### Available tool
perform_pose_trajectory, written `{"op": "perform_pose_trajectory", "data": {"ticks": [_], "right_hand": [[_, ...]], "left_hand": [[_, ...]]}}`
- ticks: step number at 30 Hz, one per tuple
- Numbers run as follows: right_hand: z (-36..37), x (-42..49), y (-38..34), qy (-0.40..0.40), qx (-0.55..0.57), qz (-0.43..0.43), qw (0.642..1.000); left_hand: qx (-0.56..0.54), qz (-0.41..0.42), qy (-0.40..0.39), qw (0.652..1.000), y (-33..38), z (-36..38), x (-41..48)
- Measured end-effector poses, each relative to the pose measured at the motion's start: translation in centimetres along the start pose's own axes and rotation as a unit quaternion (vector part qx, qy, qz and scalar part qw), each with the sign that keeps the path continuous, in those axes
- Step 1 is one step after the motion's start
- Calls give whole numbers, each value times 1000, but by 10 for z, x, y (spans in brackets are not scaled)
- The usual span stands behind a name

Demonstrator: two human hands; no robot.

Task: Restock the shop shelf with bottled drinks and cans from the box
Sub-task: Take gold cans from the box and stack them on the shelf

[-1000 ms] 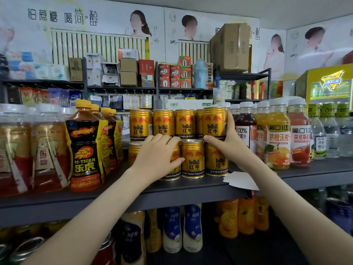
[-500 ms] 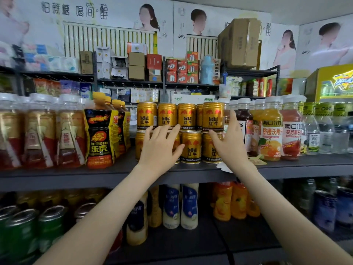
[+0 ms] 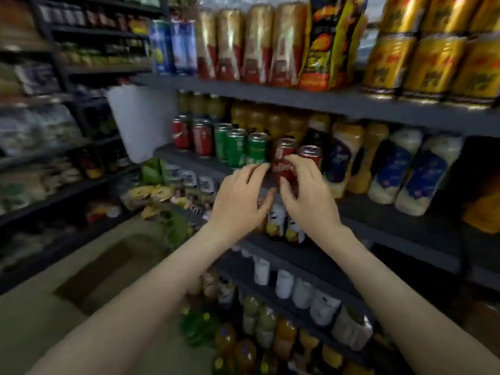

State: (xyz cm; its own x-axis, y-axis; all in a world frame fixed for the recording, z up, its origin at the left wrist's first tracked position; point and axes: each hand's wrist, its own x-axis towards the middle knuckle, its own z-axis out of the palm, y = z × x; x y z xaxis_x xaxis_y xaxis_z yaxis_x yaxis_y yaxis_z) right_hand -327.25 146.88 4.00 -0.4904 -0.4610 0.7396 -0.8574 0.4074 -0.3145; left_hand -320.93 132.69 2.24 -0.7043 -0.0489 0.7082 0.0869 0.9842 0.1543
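Work has been moved down from the gold cans point(image 3: 433, 63) to the shelf point(image 3: 392, 215) beneath, where a red can point(image 3: 282, 158) at the front edge is gripped by the right hand point(image 3: 311, 201) with curled fingers point(image 3: 293, 161), the left hand point(image 3: 238, 201) held open just beside it; stocking of this row is judged begun.

I've got the top shelf point(image 3: 297, 101) running across the upper frame: bottles point(image 3: 243, 41) on it at upper centre, stacked cans point(image 3: 433, 58) to their right. Below it, the middle shelf point(image 3: 189, 158) carries a can row point(image 3: 235, 147) left of centre and tall bottles point(image 3: 405, 171) to the right. Both hands are at frame centre, in front of that shelf: left hand point(image 3: 240, 201) just beside right hand point(image 3: 308, 196), one can point(image 3: 284, 163) between them, right fingers round it. Lower shelves point(image 3: 311, 255) drop away at bottom centre. A second rack point(image 3: 54, 77) stands far left, with floor point(image 3: 40, 307) at lower left.
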Motion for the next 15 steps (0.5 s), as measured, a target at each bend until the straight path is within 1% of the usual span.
{"op": "perform_pose_trajectory", "data": {"ticks": [3, 5, 8, 12, 15], "right_hand": [[75, -17, -39, -120, 58, 27, 991], [124, -25, -67, -179, 79, 21, 980], [194, -31, -110, -240, 97, -10, 966], [291, -25, -173, -294, 119, -45, 947], [368, -20, -217, -346, 117, -66, 929]], "left_hand": [[39, -105, -71, 991, -57, -16, -70], [63, -161, -89, 981, -92, -29, -109], [89, -235, -108, 962, -146, -50, -161], [118, -314, -135, 932, -228, -82, -226], [140, -375, -160, 902, -295, -106, -275]]}}
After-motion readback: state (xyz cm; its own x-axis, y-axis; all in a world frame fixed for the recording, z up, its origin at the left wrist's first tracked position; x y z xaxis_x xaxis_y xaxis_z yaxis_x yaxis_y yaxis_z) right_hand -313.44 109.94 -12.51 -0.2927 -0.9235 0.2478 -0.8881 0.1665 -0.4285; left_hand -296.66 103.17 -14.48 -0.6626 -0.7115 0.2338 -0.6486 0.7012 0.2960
